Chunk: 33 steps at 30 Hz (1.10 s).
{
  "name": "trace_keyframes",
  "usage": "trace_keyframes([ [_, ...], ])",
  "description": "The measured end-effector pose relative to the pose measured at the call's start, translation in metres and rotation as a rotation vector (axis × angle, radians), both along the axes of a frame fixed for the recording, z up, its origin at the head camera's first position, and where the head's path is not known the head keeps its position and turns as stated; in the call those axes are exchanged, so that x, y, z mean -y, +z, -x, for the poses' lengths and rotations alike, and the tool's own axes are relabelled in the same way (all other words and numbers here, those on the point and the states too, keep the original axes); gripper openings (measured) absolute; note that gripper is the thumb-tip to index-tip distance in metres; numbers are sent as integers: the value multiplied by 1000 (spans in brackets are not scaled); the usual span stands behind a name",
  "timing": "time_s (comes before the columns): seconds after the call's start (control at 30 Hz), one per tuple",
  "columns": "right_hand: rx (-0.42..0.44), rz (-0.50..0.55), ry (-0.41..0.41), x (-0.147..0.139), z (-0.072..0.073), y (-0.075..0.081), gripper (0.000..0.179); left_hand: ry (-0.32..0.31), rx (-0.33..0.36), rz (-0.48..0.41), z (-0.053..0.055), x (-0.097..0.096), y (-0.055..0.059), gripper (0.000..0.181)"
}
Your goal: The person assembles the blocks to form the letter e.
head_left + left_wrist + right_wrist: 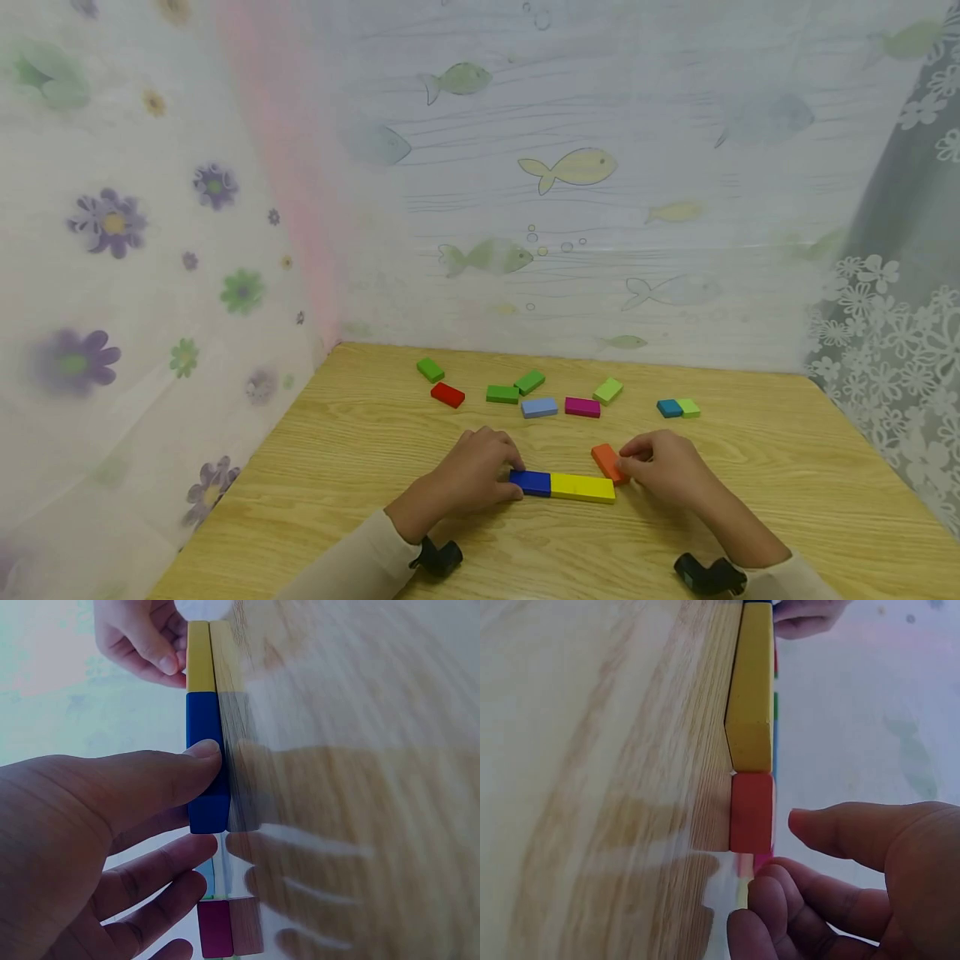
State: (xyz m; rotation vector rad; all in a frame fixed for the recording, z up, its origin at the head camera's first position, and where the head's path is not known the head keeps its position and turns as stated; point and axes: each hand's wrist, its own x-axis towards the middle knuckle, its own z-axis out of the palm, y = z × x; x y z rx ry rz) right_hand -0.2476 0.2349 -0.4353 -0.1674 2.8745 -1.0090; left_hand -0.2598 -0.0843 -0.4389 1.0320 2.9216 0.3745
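Orange block (604, 458) lies just beside the loosely curled right hand (667, 468); left hand (476, 468) pinches blue block (534, 483).

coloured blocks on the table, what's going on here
A person's left hand grips the blue block, set end to end with the yellow block. The right hand is at the orange block, which lies angled by the yellow one's right end; whether they touch is unclear. Other blocks lie farther back.
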Motion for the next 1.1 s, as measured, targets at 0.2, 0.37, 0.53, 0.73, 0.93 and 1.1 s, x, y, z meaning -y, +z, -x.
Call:
trace_keyframes([
  [0.2,-27,-18,9,-5,3,0,26,-1,-1,1,1,0,-1,26],
  [0.37,-50,-31,7,-7,5,2,27,0,1,-2,2,0,-1,26],
  [0.53,-79,-43,-10,-11,9,2,28,-2,4,-6,2,0,-2,26],
  [0.73,-137,-46,21,-13,24,1,25,-1,1,-2,2,0,-2,26],
  [0.93,-188,-72,28,-11,47,2,24,-2,-1,-3,2,0,-2,26],
  [1.1,-180,-110,18,-12,66,1,28,-7,-1,-15,1,1,0,25],
])
